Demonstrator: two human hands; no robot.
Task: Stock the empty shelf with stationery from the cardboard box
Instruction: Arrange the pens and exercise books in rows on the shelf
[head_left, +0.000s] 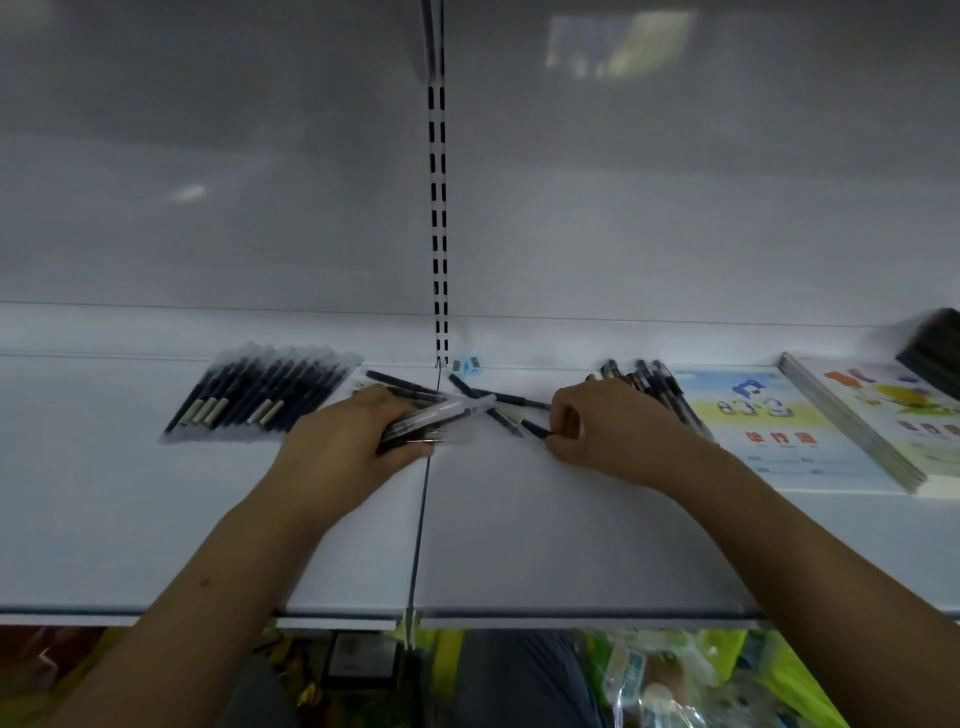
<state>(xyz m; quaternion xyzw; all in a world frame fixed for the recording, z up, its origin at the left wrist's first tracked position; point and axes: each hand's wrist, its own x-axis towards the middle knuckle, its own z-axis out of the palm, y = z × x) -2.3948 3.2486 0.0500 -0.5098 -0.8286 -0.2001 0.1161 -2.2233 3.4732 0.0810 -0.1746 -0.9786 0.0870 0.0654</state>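
Both arms out over the white shelf. Left hand curled round a bundle of pens, several at once, tips fanning out to the right past the fingers; right hand pinching the near end of a single dark pen, other loose pens crossed just beyond it. Packed pens far left, another pen cluster and workbooks to the right; cardboard box not in view. Likely trouble: too many in the left grip, one slipping free and rolling toward the near edge. Also a risk of snagging the crossed pens while lifting the single one, or nudging the right-hand cluster with the knuckles.
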